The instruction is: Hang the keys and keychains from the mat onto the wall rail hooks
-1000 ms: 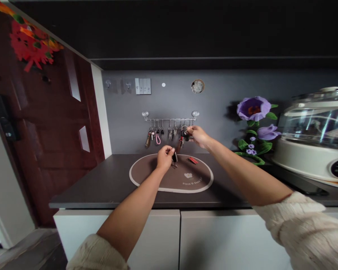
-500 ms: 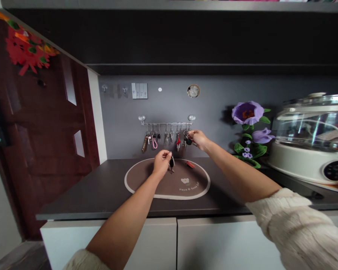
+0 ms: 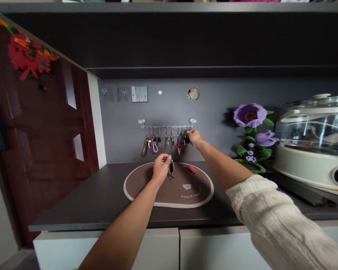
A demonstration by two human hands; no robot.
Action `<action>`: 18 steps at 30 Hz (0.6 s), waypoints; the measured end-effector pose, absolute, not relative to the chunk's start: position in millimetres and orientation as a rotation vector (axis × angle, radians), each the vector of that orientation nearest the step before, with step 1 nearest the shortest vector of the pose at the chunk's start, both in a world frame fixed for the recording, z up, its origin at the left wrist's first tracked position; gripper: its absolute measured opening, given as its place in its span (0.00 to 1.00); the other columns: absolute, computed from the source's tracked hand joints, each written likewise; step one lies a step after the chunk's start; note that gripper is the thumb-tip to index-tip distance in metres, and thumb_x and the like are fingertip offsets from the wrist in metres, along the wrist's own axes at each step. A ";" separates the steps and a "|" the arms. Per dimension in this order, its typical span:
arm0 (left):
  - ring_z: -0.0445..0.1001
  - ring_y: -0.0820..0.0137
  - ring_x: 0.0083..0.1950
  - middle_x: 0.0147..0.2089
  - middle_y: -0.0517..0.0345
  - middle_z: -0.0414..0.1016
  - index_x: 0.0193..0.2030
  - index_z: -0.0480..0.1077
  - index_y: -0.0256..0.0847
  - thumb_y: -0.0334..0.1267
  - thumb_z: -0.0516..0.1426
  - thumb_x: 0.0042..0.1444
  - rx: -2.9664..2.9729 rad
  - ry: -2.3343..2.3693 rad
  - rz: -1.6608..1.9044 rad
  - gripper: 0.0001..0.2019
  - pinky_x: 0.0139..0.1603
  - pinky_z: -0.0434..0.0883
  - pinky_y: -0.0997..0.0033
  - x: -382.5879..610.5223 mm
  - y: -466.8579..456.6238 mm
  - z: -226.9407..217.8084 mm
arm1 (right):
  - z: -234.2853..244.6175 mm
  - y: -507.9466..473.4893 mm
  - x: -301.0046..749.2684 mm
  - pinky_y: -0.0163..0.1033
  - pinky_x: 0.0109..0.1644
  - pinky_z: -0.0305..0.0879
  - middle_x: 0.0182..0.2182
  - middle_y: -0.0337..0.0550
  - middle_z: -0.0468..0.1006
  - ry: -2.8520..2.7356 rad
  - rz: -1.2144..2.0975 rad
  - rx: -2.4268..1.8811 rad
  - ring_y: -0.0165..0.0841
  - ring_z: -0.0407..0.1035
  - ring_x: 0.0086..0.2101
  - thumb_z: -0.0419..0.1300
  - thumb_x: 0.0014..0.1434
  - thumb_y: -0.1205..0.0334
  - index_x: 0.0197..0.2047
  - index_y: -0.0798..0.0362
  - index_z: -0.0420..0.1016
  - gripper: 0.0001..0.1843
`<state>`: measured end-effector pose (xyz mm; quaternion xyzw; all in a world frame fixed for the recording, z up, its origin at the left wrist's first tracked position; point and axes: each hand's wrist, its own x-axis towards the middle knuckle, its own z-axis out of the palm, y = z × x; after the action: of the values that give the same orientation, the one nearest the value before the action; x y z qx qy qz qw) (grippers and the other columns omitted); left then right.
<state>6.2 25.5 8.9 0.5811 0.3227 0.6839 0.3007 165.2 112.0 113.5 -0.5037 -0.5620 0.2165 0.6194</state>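
**Keys at wall rail**

Left hand [image 3: 161, 167] pinched on small black key bunch [image 3: 171, 167], hanging long axis vertical above brown oval mat [image 3: 146, 187] on matte grey bench [image 3: 101, 195]. Right hand [image 3: 195, 137] clenched on dark key fob [image 3: 187, 139] at chrome hook rail [image 3: 166, 127]. One red tag [image 3: 192, 169] flat on mat.

The person wears a cream, chunky-knit sweater; its ribbed right sleeve [image 3: 273, 217] is pushed up, leaving both forearms bare.

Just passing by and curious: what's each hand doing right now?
Left hand: closed, holding a dark key bunch above the oval mat.
Right hand: closed on a black key fob at the hook rail.
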 end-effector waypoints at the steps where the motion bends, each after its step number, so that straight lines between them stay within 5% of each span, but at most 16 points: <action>1: 0.65 0.76 0.28 0.25 0.60 0.68 0.27 0.67 0.37 0.41 0.56 0.45 1.536 0.855 1.812 0.09 0.33 0.62 0.76 6.1 25.6 9.0 | 112.9 113.8 164.9 0.31 0.23 0.53 0.14 0.34 0.61 -1.274 0.487 -1.180 0.24 0.54 0.18 0.51 0.49 0.63 0.22 0.55 0.62 0.07; 18: 0.66 0.76 0.26 0.26 0.59 0.68 0.29 0.65 0.37 0.45 0.58 0.42 1.326 0.816 1.763 0.13 0.25 0.61 0.77 3.7 23.8 14.5 | 88.8 123.4 164.7 0.31 0.27 0.57 0.17 0.37 0.66 -1.289 0.396 -1.232 0.25 0.58 0.20 0.52 0.47 0.64 0.23 0.57 0.68 0.07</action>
<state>3.7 23.8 14.5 0.5203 0.3201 0.6919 0.3848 164.7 123.4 88.8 -0.5339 -0.5587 0.1717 0.6110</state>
